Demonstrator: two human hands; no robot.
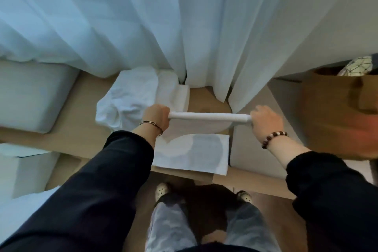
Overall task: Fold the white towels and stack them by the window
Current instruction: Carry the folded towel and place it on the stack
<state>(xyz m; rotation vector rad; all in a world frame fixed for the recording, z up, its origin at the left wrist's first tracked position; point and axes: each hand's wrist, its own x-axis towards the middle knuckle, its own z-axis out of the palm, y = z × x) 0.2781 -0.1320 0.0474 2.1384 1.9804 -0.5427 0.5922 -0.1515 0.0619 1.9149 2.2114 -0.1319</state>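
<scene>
A white towel [192, 152] hangs from both of my hands above the wooden ledge [67, 143]. Its top fold is stretched taut between them, and the lower part drapes down toward the ledge's front edge. My left hand [156, 116] grips the fold's left end and my right hand [266, 118] grips the right end. Behind my left hand lies a crumpled pile of white towels [126, 98]. A folded white towel [180, 96] sits just right of the pile, close to the curtain.
Sheer white curtains [184, 26] hang over the window straight ahead. A white cushion [30, 96] lies on the ledge at the left. A brown paper bag [337, 112] stands at the right. My feet [202, 194] stand on the wooden floor below the ledge.
</scene>
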